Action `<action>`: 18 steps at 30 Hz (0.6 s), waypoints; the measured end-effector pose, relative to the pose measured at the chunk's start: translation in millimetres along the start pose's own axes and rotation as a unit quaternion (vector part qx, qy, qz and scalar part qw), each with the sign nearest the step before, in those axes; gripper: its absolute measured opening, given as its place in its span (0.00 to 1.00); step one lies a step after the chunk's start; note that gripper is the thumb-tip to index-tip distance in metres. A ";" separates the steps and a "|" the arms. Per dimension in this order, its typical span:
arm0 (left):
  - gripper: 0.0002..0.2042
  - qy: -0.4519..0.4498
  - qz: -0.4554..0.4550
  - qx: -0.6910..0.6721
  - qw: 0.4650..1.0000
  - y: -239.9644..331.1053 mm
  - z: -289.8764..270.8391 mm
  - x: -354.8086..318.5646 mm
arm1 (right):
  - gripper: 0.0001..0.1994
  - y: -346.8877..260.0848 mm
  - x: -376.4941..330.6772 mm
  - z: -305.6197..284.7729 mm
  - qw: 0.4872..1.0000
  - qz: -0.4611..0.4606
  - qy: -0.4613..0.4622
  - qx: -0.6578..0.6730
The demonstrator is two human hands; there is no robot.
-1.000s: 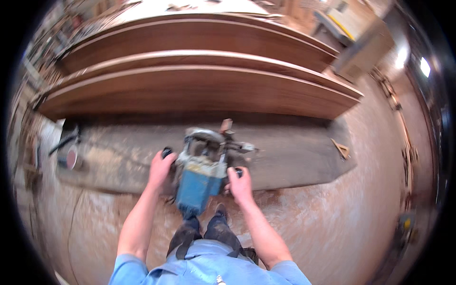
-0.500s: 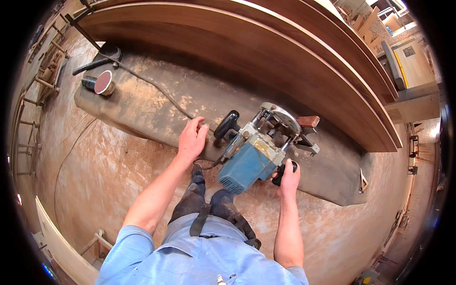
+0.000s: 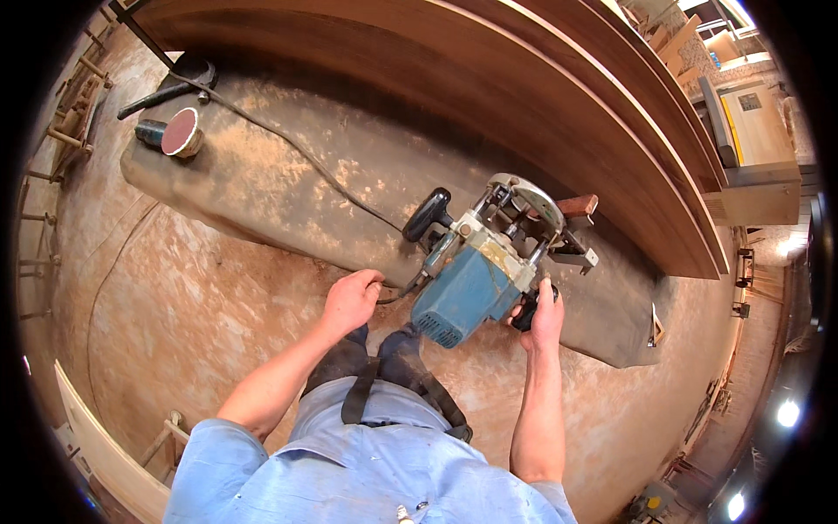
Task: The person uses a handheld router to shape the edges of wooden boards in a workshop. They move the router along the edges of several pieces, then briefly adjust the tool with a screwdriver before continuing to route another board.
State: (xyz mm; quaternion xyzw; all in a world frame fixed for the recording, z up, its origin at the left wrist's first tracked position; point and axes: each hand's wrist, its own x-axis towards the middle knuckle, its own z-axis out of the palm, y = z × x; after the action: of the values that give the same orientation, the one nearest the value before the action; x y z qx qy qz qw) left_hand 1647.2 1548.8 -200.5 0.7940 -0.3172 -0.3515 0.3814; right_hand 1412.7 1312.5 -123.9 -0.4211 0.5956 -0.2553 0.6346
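My right hand [image 3: 543, 321] is wrapped round the black side knob of a blue plunge router [image 3: 464, 293]. The router is tilted over the covered bench, with its round metal base [image 3: 531, 196] turned toward the boards and its motor end toward me. Its other black handle [image 3: 428, 215] is free. My left hand [image 3: 351, 301] is closed beside the router's motor, its fingers curled on the power cord [image 3: 397, 297] near where it enters the tool. A reddish-brown wood piece [image 3: 577, 206] shows beside the base.
Large brown boards [image 3: 419, 79] stand on edge along the bench's far side. A disc sander [image 3: 182, 133] with a red pad and a hammer [image 3: 170, 92] lie on the sawdust-strewn bench cover [image 3: 262, 179]. A small triangular wood piece [image 3: 656, 330] is at the right end.
My left hand has come down and nearer to me, and its fingers have closed on the cord. The router, still in my right hand, has shifted slightly to the right.
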 end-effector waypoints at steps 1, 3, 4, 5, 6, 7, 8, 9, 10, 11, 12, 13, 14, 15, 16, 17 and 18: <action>0.14 -0.003 0.000 -0.005 1.000 -0.9 -4.5 -2.3 | 0.14 0.1 -2.5 2.9 1.000 0.001 -0.002 -0.002; 0.14 -0.038 0.010 0.001 0.999 -8.9 -6.1 -3.9 | 0.14 1.6 -6.3 6.1 1.000 -0.001 -0.006 0.000; 0.14 -0.071 0.024 0.011 0.997 -16.0 -3.0 -3.2 | 0.14 2.0 -10.0 6.9 1.000 -0.003 -0.006 0.001; 0.14 -0.101 0.034 0.023 0.994 -25.9 1.4 -2.1 | 0.14 4.5 -9.9 10.3 1.000 -0.005 0.002 -0.005; 0.14 -0.131 0.025 0.024 0.991 -40.6 10.6 -2.9 | 0.15 6.7 -9.8 13.3 1.000 -0.007 0.011 -0.010; 0.15 -0.159 0.014 0.025 0.987 -48.3 16.4 -3.2 | 0.15 9.3 -6.8 16.5 1.000 -0.007 0.018 -0.016; 0.16 -0.188 0.004 0.026 0.982 -56.2 21.2 -3.4 | 0.15 11.0 -3.8 17.8 1.000 -0.005 0.014 -0.015; 0.17 -0.203 -0.010 0.020 0.979 -65.9 22.5 -6.4 | 0.15 11.8 -0.4 18.0 1.000 -0.003 0.009 -0.015; 0.16 -0.219 -0.031 0.059 0.973 -74.6 24.7 -6.3 | 0.16 12.7 3.2 17.9 1.000 0.000 0.007 -0.014; 0.16 -0.234 -0.053 0.098 0.966 -89.8 26.2 -9.7 | 0.16 12.7 4.9 19.0 1.000 0.005 0.010 -0.017; 0.15 -0.248 -0.074 0.136 0.956 -106.0 26.6 -14.7 | 0.16 11.5 5.1 20.5 1.000 0.010 0.013 -0.020; 0.15 -0.244 -0.075 0.148 0.956 -129.8 24.6 -21.6 | 0.16 9.6 6.7 23.8 1.000 0.013 0.014 -0.020; 0.16 -0.241 -0.074 0.159 0.955 -152.3 18.6 -30.4 | 0.16 6.8 8.0 25.8 1.000 0.012 0.009 -0.019; 0.15 -0.245 -0.098 0.162 0.951 -162.7 7.2 -36.6 | 0.15 3.3 9.1 27.5 1.000 0.010 0.005 -0.019; 0.15 -0.249 -0.122 0.165 0.947 -172.7 -5.0 -43.2 | 0.15 -1.3 9.0 29.2 1.000 0.009 0.002 -0.018; 0.14 -0.225 -0.122 0.181 0.950 -194.9 -12.7 -52.4 | 0.15 -8.5 8.3 33.0 1.000 0.013 -0.001 -0.021; 0.14 -0.201 -0.122 0.196 0.952 -216.8 -20.0 -60.9 | 0.16 -17.1 7.7 37.7 1.000 0.017 -0.003 -0.024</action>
State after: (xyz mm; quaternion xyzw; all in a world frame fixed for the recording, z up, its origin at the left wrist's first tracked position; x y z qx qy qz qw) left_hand 1680.6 1713.5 -351.6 0.7990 -0.3502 -0.4783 0.1005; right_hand 1453.5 1306.1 -116.2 -0.4273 0.6064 -0.2287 0.6304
